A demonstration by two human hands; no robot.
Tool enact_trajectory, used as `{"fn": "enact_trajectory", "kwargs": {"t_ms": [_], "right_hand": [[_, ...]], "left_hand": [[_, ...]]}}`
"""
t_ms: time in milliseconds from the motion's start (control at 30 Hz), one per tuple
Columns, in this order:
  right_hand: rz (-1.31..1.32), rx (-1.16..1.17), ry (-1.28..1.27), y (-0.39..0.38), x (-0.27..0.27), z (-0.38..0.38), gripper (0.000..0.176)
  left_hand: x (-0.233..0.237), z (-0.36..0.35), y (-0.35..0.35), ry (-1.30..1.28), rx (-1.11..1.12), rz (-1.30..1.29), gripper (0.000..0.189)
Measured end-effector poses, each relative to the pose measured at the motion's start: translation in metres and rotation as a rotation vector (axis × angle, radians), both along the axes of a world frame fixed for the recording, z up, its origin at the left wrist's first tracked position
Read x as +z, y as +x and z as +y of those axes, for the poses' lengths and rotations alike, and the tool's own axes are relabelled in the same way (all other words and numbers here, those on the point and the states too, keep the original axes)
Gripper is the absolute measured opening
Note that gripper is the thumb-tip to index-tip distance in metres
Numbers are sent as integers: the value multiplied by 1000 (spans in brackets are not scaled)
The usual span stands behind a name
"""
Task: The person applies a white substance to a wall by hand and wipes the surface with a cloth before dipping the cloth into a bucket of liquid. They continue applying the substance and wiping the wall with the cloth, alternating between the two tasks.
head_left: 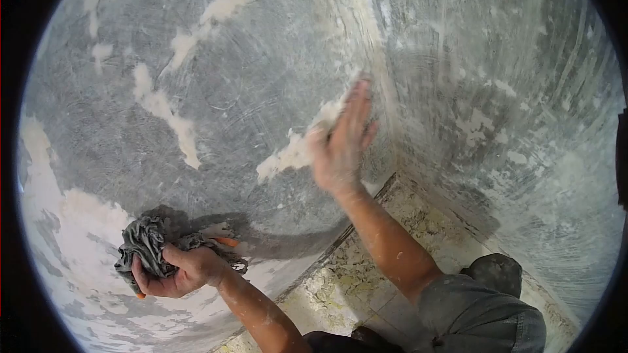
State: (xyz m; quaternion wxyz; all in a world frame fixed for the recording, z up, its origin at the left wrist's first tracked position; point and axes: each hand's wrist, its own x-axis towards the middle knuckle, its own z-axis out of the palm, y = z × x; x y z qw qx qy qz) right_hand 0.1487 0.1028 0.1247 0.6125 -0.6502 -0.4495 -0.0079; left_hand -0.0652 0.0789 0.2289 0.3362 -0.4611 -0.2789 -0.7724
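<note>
Two grey plastered walls meet in a vertical corner seam (374,46). The seam runs down to the floor (366,274), a mottled yellowish surface that shows as a narrow wedge between the wall bases. The left wall (261,59) offers a wide bare area above and left of both hands. The right wall (517,91) is bare across its whole visible face. The floor wedge is partly taken up by the person's knee (497,274) in grey trousers, near the base of the right wall.

The right hand (341,140) is fully open, fingers straight and together. It lies flat against the left wall just beside the corner seam and holds nothing. It covers the upper end of one pale filler patch (288,157). The hand is slightly blurred.

The left hand (180,271) is low on the left wall, well apart from the right hand. Its fingers are closed around a bunched grey cloth (145,242). Whether the cloth touches the wall cannot be told; its shadow falls on the wall just beside it. An orange part (226,242) sticks out of the bundle on the right and a second orange tip shows below the palm. What it belongs to cannot be told.

Count: two walls, one corner seam, one floor, two hands, one cloth, two orange tips. Several separate pale patches lie on the left wall, the largest at its lower left edge.
</note>
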Motion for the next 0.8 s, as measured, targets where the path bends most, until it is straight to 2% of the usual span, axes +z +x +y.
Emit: {"fn": "enact_trajectory", "kwargs": {"t_ms": [33,67,133,167,233,267,333,367,433,500,533,600,633,700,733,767,800], "right_hand": [[229,43,-35,9,3,-1,101],[251,-28,-76,-9,-17,1,100],[149,11,135,-71,-18,-22,102],[148,7,149,-82,-14,-27,102],[-323,291,6,-91,-4,-40,102],[-353,211,0,-67,0,-25,102],[-56,20,196,-14,3,16,102],[-58,25,197,-8,-2,12,102],[271,-11,33,0,-9,2,107],[188,-36,33,-67,-47,-14,103],[187,-41,46,-82,-45,-22,103],[-281,244,-29,-96,-37,-42,103],[-274,252,-49,-75,-30,-32,103],[1,95,98,-15,-9,3,106],[5,100,98,-16,-11,0,106],[166,64,30,-18,-14,-3,107],[324,23,-36,-20,-18,-7,108]], "left_hand": [[1,-1,2,-8,-18,-30,36],[2,-2,4,-12,20,-34,36],[4,0,6,20,-26,-26,36],[5,3,7,46,-73,-5,36],[5,4,5,49,-71,1,35],[3,2,2,43,-58,8,35],[-1,-1,1,-2,-28,-11,34],[0,1,1,-12,-7,-45,34],[0,0,-4,21,53,32,34],[1,2,2,14,-11,-25,35],[4,2,6,45,-30,-5,34],[7,5,6,42,-2,-22,34],[4,2,4,21,41,-35,34],[2,-1,3,-8,107,-10,33],[1,0,1,2,45,-1,33],[1,1,1,16,-17,1,33],[0,0,-3,2,75,34,32]]}}
